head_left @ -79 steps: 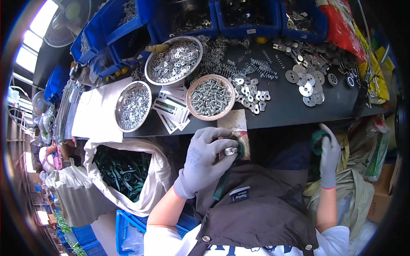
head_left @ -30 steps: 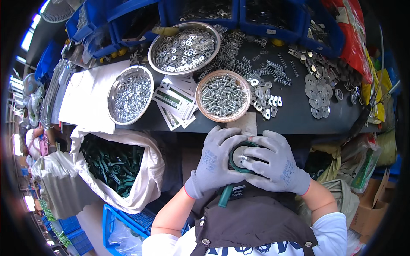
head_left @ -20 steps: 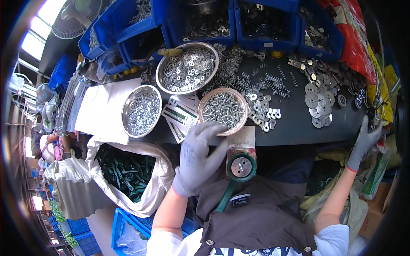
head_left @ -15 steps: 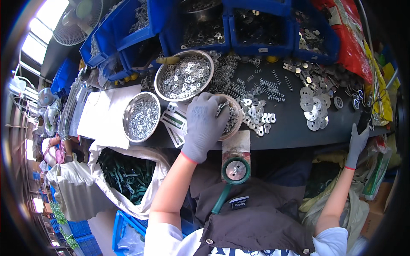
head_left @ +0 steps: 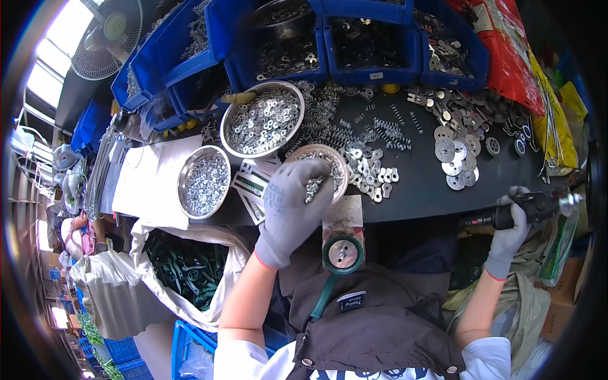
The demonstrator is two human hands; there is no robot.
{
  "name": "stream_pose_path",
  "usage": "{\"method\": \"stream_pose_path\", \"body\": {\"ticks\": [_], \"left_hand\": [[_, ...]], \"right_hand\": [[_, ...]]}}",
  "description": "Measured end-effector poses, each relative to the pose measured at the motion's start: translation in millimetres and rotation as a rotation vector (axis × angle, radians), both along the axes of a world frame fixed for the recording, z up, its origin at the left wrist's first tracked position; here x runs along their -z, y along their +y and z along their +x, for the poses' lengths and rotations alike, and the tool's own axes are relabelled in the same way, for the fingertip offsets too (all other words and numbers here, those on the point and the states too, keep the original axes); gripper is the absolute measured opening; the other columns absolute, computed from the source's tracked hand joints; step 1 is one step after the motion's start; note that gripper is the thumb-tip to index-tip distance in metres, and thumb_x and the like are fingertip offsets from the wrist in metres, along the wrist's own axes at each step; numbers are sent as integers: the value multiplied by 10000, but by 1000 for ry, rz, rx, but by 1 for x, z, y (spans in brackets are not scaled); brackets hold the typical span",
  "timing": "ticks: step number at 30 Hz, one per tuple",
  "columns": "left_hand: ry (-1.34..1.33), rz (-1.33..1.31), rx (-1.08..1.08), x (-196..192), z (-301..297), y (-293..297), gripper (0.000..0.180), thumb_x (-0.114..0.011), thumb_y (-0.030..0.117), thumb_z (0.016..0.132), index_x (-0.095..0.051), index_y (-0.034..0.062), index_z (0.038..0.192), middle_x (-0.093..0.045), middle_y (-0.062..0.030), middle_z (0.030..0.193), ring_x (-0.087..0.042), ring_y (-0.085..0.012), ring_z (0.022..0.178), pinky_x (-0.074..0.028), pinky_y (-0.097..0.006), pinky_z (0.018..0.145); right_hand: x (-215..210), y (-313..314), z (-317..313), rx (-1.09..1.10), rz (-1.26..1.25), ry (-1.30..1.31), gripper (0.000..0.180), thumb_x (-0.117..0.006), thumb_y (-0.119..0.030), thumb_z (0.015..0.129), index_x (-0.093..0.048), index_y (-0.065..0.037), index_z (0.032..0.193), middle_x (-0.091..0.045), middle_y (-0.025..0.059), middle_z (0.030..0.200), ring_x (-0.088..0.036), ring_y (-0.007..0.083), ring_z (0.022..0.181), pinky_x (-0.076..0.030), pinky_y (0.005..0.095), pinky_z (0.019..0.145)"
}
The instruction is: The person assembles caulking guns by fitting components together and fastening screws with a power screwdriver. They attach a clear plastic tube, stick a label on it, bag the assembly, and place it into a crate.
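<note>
My left hand (head_left: pixel 292 206), in a grey glove, is closed on a small bunch of screws (head_left: pixel 315 187) over the near edge of a round bowl (head_left: pixel 342 166) of small metal parts. My right hand (head_left: pixel 512 231), gloved too, has its fingers wrapped round a black power screwdriver (head_left: pixel 532 210) with a shiny metal end, off the table's front right edge. Between my arms, a green round part with a handle (head_left: pixel 327 294) sits on a small stand (head_left: pixel 342 214). A metal disc (head_left: pixel 343 253) with holes lies in its ring.
Two steel bowls (head_left: pixel 223 138) (head_left: pixel 182 183) of small metal pieces stand to the left. Loose springs (head_left: pixel 387 134), metal tabs (head_left: pixel 370 174) and discs (head_left: pixel 453 158) lie on the dark table. Blue bins (head_left: pixel 373 75) line the back. A sack (head_left: pixel 218 304) of dark green parts stands front left.
My left hand has drawn slightly back and down, bringing a bunch of screws into view. My right hand, open before, has closed round the power screwdriver.
</note>
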State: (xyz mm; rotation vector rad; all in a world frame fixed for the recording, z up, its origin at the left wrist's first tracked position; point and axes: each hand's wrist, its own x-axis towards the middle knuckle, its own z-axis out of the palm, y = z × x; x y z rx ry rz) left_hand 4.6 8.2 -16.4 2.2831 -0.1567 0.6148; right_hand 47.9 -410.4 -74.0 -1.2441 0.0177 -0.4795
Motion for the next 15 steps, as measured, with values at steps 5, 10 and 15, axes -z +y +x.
{"method": "stream_pose_path", "body": {"ticks": [5,10,15], "left_hand": [[345,-997,134,-17,-55,-29,148,-654,-25,904,-691,2,1045,-695,-67,1057,-645,-108,913,-518,-254,824],[562,-1497,203,-19,-87,-35,199,-698,35,920,-658,-8,1110,-698,-129,1060,-665,-177,924,-551,-340,849],[570,-1559,167,-19,-103,-29,215,-712,61,912,-664,-11,1109,-705,-128,1004,-632,-153,849,-533,-318,829]], "right_hand": [[-90,111,-29,-130,289,-275,621,-606,-187,803,-470,24,1371,-558,147,1220,-569,198,901,-435,364,900],[-140,178,-54,-501,500,-232,640,-716,-226,794,-498,-68,1375,-497,42,1023,-556,141,701,-404,320,669],[-144,198,-66,-644,505,-238,600,-711,-161,817,-474,-28,1351,-441,36,992,-510,119,704,-356,306,686]]}}
